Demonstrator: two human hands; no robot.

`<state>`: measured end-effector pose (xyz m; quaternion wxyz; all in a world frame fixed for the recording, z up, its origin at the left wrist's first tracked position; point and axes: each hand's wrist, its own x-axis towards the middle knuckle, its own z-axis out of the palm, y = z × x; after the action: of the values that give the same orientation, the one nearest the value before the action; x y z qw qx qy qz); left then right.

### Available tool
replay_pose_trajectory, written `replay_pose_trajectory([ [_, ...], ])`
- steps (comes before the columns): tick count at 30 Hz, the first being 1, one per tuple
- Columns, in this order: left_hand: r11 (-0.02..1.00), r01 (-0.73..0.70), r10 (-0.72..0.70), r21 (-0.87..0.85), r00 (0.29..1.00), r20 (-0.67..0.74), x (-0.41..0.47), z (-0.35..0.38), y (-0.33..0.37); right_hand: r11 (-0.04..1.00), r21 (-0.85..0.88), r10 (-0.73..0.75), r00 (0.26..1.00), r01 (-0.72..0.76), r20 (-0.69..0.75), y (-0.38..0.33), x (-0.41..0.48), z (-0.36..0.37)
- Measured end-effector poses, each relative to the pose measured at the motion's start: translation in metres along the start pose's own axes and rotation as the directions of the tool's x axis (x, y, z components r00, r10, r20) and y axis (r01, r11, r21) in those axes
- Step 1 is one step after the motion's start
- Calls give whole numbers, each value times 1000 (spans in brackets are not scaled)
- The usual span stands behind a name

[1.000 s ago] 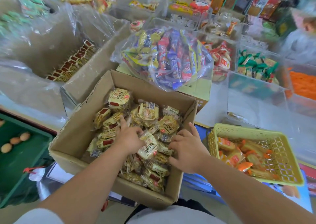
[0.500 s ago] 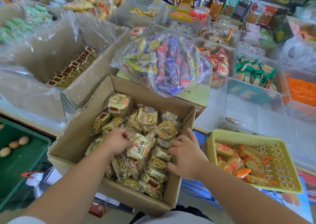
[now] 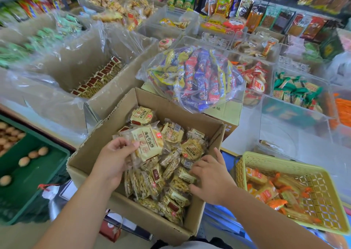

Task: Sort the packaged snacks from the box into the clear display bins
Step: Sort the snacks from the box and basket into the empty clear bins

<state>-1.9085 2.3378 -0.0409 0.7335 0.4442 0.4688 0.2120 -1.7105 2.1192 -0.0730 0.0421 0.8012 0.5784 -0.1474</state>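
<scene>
Slipping looks the likeliest mishap. Inside the open brown cardboard box [image 3: 148,222], the left hand [image 3: 114,159] has its fingers [image 3: 131,146] clamped on one slick pale-yellow wrapped biscuit packet [image 3: 150,144]. A bulging clear bag of colourful sweets [image 3: 191,77] blocks the reach to the clear plastic display bins [image 3: 284,127], and a yellow lattice basket [image 3: 326,195] crowds the right. The right hand [image 3: 210,178] curls among the packets; whether it grips one I cannot tell.

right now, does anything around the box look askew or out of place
The yellow basket right of the cardboard box looks tilted, its orange packets bunched to one side. The big clear bag of snacks lies atop a carton, not in a bin.
</scene>
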Motion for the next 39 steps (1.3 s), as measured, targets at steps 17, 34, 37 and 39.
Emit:
replay_pose_trajectory([
  [17,971,152,-98,-184,957,274,-87,127,-33,550,785,-183,958,284,-219,66,-53,-73],
  [34,967,142,-103,-209,976,190,-87,315,-64,243,944,133,956,224,-262,218,-103,-38],
  [37,972,164,-120,-170,963,240,-81,328,-66,234,937,186,934,261,-306,235,-103,-33],
  [39,975,173,-123,-143,945,304,-75,339,-67,236,939,216,928,251,-302,247,-99,-31],
])
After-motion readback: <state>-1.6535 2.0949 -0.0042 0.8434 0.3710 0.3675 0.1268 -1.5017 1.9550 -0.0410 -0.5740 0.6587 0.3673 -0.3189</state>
